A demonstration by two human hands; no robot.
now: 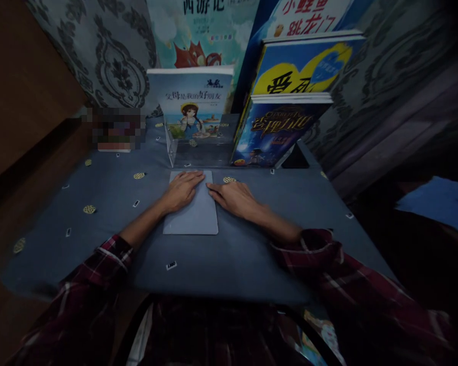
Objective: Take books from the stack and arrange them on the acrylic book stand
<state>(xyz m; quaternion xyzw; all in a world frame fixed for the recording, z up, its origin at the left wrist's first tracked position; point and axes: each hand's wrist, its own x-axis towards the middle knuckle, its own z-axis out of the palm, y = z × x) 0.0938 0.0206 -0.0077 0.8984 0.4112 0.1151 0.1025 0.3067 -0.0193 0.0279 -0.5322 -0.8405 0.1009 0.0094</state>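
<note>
A thin pale grey-blue booklet (193, 218) with rounded corners lies flat on the cloth-covered table in front of me; no print shows on its upper face. My left hand (182, 190) rests palm down across its upper left part, fingers stretched toward the top edge. At the upper right edge of the booklet is my right hand (234, 197), its index finger and thumb close together on that edge and the other fingers curled out of sight.
Behind the booklet, a clear acrylic stand (202, 152) holds a book with a girl on its cover (193, 112). To its right stand a dark blue book (275, 132) and a blue-yellow book (309, 63). A blurred-out item (116, 129) lies at the back left.
</note>
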